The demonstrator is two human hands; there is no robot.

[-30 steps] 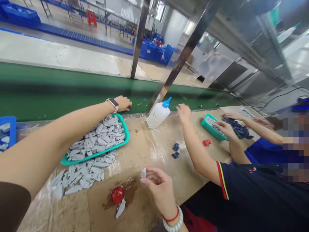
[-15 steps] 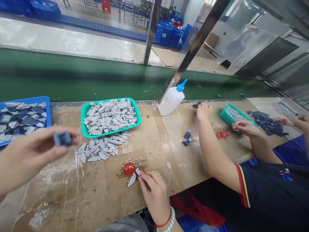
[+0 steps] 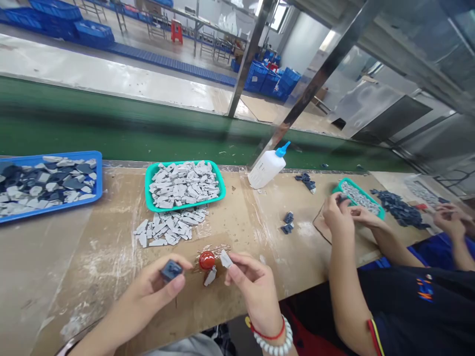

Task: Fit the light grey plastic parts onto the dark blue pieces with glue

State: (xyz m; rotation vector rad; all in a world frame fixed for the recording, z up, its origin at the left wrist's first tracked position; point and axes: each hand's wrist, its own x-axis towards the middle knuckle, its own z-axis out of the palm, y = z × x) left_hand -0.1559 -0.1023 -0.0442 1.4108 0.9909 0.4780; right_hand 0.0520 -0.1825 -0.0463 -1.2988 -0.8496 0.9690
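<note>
Between the thumb and fingers of my left hand [image 3: 154, 284] is a dark blue-grey plastic part [image 3: 171, 270]. My right hand [image 3: 254, 284] pinches a light grey plastic piece [image 3: 225, 258] and wears a bead bracelet at the wrist. Between the two hands a small red round dish [image 3: 207, 260] sits on the wet cardboard, with another grey piece [image 3: 210, 276] leaning at its lower edge. Beyond them a green tray [image 3: 148, 198] is full of grey pieces, and a loose pile of grey pieces [image 3: 170, 230] spreads in front of it.
A blue tray [image 3: 98, 170] of mixed parts stands at the left. Behind the table runs a green belt [image 3: 122, 131]. A white bottle [image 3: 265, 169] with a blue nozzle leans near a metal post. Dark parts [image 3: 287, 222] lie nearer a co-worker's hands [image 3: 339, 215] at the right.
My left hand has come from the left toward the red dish with the dark part. My right hand has raised its grey piece off the table. The co-worker's hands have come together.
</note>
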